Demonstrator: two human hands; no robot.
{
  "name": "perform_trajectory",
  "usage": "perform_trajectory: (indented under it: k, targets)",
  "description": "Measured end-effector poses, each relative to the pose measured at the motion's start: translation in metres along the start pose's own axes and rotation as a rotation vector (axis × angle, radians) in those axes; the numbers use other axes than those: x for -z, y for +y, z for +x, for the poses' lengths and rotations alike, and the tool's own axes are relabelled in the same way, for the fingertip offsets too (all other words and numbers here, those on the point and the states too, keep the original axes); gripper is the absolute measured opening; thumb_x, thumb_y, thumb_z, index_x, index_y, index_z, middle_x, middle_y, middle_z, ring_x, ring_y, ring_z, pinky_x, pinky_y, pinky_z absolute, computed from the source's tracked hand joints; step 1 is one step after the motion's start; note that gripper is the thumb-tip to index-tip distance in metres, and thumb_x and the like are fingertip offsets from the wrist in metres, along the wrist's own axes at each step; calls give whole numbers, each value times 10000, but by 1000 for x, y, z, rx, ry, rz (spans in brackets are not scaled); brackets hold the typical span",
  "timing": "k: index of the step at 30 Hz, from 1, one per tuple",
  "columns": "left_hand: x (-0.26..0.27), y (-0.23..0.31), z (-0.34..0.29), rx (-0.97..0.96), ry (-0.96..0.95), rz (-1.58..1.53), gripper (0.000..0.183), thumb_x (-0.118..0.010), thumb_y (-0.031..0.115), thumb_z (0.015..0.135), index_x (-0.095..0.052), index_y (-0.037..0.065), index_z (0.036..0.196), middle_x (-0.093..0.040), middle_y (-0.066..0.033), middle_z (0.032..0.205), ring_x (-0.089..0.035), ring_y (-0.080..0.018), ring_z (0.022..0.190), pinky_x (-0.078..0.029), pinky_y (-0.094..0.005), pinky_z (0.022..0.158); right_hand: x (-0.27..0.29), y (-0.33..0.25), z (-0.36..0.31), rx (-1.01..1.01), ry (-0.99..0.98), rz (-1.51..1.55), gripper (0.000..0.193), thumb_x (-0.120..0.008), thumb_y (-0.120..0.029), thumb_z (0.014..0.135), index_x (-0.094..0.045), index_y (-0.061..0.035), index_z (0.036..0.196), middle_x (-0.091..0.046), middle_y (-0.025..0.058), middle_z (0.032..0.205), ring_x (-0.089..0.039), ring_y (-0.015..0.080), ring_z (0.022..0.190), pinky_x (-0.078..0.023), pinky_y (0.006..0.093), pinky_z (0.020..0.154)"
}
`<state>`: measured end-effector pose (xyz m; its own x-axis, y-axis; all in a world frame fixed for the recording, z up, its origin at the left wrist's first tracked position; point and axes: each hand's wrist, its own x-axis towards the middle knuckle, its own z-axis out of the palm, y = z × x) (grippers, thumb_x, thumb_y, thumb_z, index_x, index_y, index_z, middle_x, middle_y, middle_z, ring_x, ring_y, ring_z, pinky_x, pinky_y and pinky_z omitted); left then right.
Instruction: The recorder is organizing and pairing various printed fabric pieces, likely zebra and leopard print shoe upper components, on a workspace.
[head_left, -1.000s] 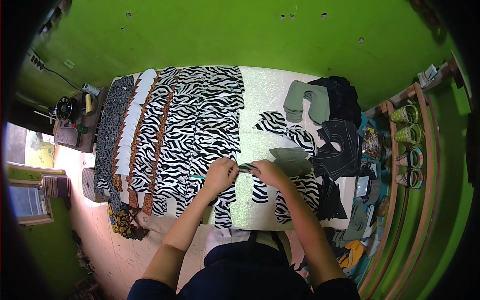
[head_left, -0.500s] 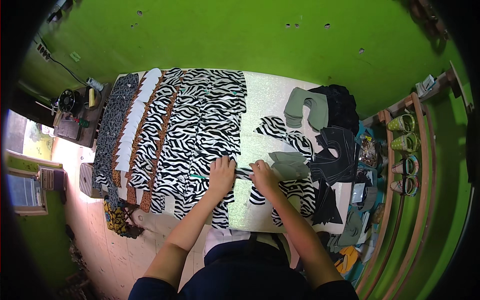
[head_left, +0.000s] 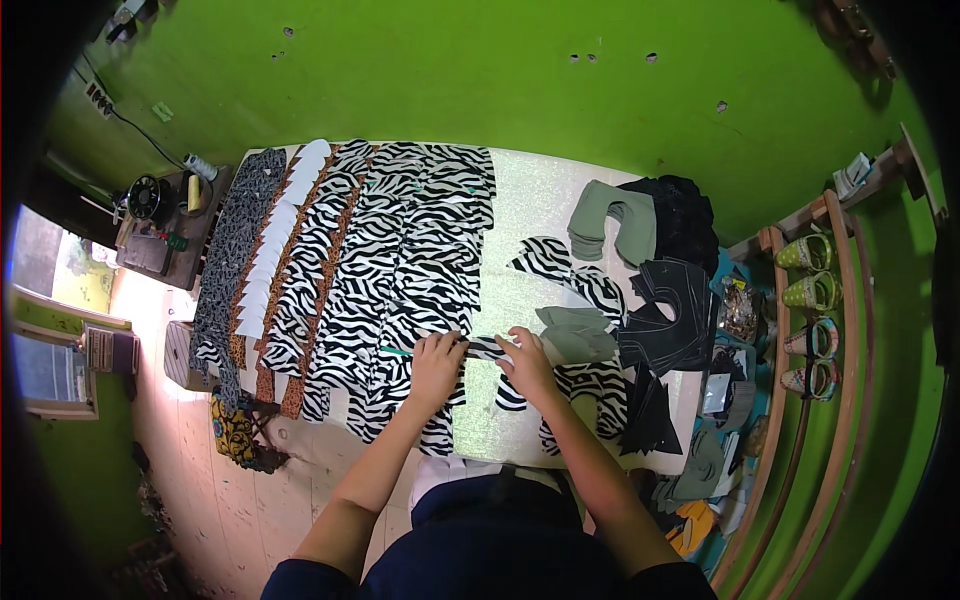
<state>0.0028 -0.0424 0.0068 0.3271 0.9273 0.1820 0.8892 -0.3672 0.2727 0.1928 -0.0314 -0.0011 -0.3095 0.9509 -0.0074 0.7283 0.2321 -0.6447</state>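
My left hand (head_left: 436,363) rests flat on a large sheet of zebra-print fabric (head_left: 400,270) spread over the white table (head_left: 525,215). My right hand (head_left: 528,362) lies just to its right, fingers on a small zebra-print cut piece (head_left: 487,347) that spans the gap between both hands. Whether either hand grips the piece or only presses it down is not visible. Grey-green cut pieces (head_left: 577,335) lie right beside my right hand, with more zebra-print pieces (head_left: 592,385) under and past it.
Black cut pieces (head_left: 668,320) and a grey-green shape (head_left: 610,220) lie at the table's right. Layered strips of patterned fabric (head_left: 262,270) cover its left edge. A wooden rack (head_left: 800,300) with small shoes stands on the right, a side table (head_left: 160,225) with a spool on the left.
Both hands stay at the same spot on the small zebra piece. The view has shifted slightly. Nothing else on the table has moved.
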Motion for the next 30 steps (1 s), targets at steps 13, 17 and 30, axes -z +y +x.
perform_trajectory:
  k: [13, 17, 30]
  targets:
    - [-7, 13, 32, -52, -84, 192, 149, -563, 122, 707, -553, 114, 855, -556, -39, 823, -514, -198, 839, -371, -320, 773, 4, -17, 28, -140, -137, -334, 318, -678, -110, 657, -549, -83, 946, -576, 103, 944, -499, 273, 967, -400, 377, 819]
    - [-8, 8, 37, -54, -221, 218, 143, -578, 135, 704, -617, 116, 841, -575, -46, 852, -513, -205, 870, -370, -333, 785, 7, -13, 30, -116, -249, -355, 165, -644, -134, 691, -633, -47, 830, -576, 144, 942, -501, 301, 962, -410, 380, 828]
    - [55, -33, 164, 321, -407, -693, 275, -682, 199, 774, -603, 61, 999, -550, -59, 642, -508, -112, 580, -406, -275, 518, 101, 42, 111, -307, -116, 883, 308, -701, -88, 752, -565, 23, 1006, -620, 43, 841, -546, 84, 763, -445, 227, 669]
